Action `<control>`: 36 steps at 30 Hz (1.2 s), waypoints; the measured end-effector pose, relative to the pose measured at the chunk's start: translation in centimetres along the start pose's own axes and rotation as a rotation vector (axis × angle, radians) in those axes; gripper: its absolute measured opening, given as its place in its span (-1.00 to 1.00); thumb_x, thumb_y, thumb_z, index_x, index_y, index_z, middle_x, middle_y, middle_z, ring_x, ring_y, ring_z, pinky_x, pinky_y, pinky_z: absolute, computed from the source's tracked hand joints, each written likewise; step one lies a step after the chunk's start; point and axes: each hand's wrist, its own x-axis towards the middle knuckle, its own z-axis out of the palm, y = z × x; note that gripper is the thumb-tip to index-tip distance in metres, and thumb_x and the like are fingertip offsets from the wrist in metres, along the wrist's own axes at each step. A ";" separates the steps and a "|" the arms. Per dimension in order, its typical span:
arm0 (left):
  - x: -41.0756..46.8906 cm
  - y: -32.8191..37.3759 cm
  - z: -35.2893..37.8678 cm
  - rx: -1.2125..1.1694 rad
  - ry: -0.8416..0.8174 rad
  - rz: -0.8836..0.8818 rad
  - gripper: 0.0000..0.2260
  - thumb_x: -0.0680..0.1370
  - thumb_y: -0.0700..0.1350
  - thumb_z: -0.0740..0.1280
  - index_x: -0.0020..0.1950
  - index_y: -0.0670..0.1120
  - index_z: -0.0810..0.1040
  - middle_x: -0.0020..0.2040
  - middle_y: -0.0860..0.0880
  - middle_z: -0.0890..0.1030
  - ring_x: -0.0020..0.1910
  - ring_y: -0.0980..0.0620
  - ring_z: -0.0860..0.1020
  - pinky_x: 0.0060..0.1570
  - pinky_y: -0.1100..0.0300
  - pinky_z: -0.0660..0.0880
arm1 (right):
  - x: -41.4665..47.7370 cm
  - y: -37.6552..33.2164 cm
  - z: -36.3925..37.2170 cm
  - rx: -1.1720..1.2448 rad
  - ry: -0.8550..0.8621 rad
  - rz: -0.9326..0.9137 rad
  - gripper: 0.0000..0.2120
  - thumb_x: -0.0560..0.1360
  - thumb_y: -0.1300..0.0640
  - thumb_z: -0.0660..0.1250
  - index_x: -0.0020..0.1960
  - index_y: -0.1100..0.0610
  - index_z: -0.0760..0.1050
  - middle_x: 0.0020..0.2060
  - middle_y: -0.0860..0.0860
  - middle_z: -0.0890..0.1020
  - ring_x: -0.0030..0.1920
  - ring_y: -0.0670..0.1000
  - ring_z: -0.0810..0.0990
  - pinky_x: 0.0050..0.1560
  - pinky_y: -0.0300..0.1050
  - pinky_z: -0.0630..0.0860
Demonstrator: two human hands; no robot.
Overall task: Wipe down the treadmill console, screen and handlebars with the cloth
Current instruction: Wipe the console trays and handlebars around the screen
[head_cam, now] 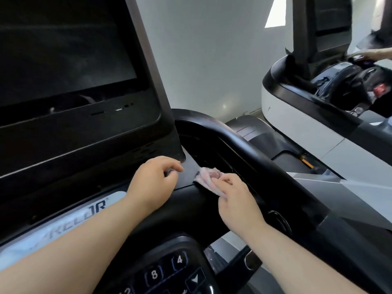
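Note:
The black treadmill console [89,158] fills the left, with its dark screen [63,49] above. A small pale pink cloth [206,177] lies bunched on the console's flat shelf beside the right cup recess [212,149]. My right hand [235,200] grips the cloth's near end and holds it down on the shelf's edge. My left hand [152,183] rests on the shelf just left of the cloth, its fingers curled and holding nothing. The curved black handlebar [250,149] runs past the cloth on the right. A number keypad [169,270] sits at the bottom.
A second treadmill [307,98], white and black, stands to the right, and another person's hand [373,54] reaches onto it at the frame's edge. A pale wall [212,60] lies behind. The treadmill's side rail [339,187] slopes down at the right.

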 end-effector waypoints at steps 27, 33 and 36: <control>-20.7 -2.6 -9.7 0.353 0.275 -0.728 -0.60 0.52 -0.12 0.23 0.36 0.10 0.46 0.44 0.14 0.37 0.41 0.06 0.31 0.39 0.11 0.25 | 2.4 -11.6 1.2 0.003 -0.319 -0.351 -0.67 0.46 -0.03 0.16 0.17 -0.20 0.53 0.14 -0.03 0.48 0.16 0.12 0.46 0.11 0.14 0.49; -14.7 -3.2 -9.5 0.388 0.127 -0.472 -0.61 0.57 -0.13 0.21 0.37 0.16 0.43 0.48 0.21 0.27 0.49 0.18 0.16 0.44 0.21 0.10 | 8.1 -6.4 0.8 0.156 -0.205 0.181 -0.78 0.44 0.08 0.27 0.03 0.06 0.61 0.05 0.11 0.61 0.04 0.14 0.58 0.05 -0.06 0.56; -12.6 -3.3 -8.5 0.433 0.104 -0.458 -0.60 0.56 -0.08 0.20 0.38 0.20 0.40 0.46 0.22 0.32 0.44 0.11 0.28 0.37 0.15 0.25 | 8.8 -9.8 1.9 0.121 -0.207 0.115 -0.79 0.46 0.12 0.25 0.02 0.10 0.60 0.02 0.07 0.63 0.08 0.12 0.56 0.09 -0.06 0.52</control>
